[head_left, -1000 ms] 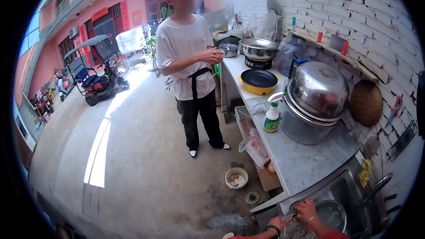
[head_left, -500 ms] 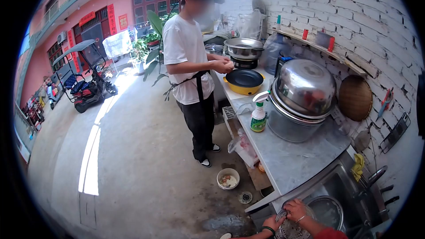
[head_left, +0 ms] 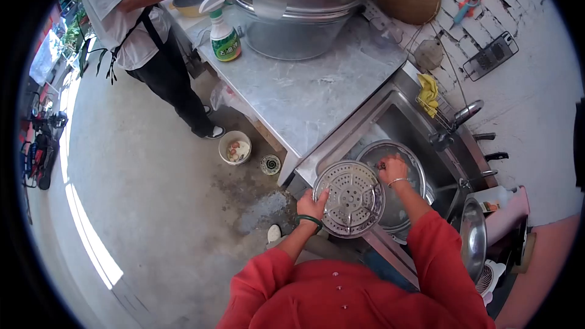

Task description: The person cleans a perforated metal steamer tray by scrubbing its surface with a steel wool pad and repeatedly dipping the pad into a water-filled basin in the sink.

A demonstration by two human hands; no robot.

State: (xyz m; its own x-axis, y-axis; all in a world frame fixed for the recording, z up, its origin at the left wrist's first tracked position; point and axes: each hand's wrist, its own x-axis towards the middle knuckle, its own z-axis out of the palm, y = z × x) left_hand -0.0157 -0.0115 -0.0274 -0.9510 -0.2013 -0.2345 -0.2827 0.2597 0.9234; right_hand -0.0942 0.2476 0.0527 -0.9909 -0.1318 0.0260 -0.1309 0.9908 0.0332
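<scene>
A round, perforated metal steamer plate is held at its left edge by my left hand, thumb on top, at the near edge of the sink. My right hand is closed round something small and dark that I cannot make out. It is over a wide metal basin in the sink, just right of the plate. The basin seems to hold water.
A grey counter carries a spray bottle and a big metal pot. A person stands at its far left. A white bowl sits on the floor. The faucet is at the right.
The view has swung down to the sink. My right hand has left the steamer plate and is now over the basin; my left still holds the plate. The person's hand now reaches over the counter.
</scene>
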